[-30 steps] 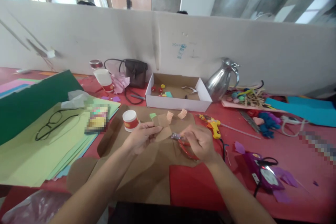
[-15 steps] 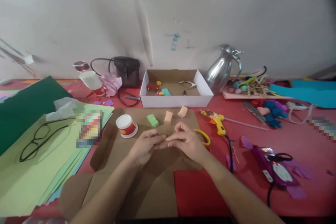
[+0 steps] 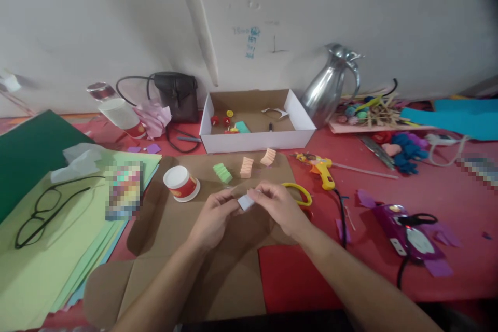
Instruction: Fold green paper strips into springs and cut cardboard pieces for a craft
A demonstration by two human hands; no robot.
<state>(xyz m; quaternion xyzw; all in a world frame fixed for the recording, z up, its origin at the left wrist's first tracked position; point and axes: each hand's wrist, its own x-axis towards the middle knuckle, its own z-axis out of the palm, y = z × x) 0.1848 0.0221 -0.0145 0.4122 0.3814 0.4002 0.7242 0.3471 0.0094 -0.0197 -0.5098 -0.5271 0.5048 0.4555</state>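
Observation:
Between my two hands is a small pale piece of paper [image 3: 246,201], held over the brown cardboard sheet [image 3: 171,249]. My left hand [image 3: 213,217] pinches its left edge, while the thumb and fingers of my right hand [image 3: 279,207] close on its right side. Just beyond the hands lie a pleated green paper strip [image 3: 222,173] and two pleated peach ones, one in the middle [image 3: 246,167] and one farther right [image 3: 268,156]. Yellow-handled scissors [image 3: 301,194] lie partly hidden behind my right hand. A red and white paper cup [image 3: 181,183] stands left of the strips.
A white box [image 3: 257,141] with small items sits at the back, beside a steel jug [image 3: 330,88]. To the right are a yellow glue gun [image 3: 323,172] with its cord and a purple device [image 3: 408,238]. Glasses [image 3: 49,207] rest on green paper at left.
My view has tilted downward. The small paper between my fingers has turned so that its pale face shows; both hands stay close together over the cardboard.

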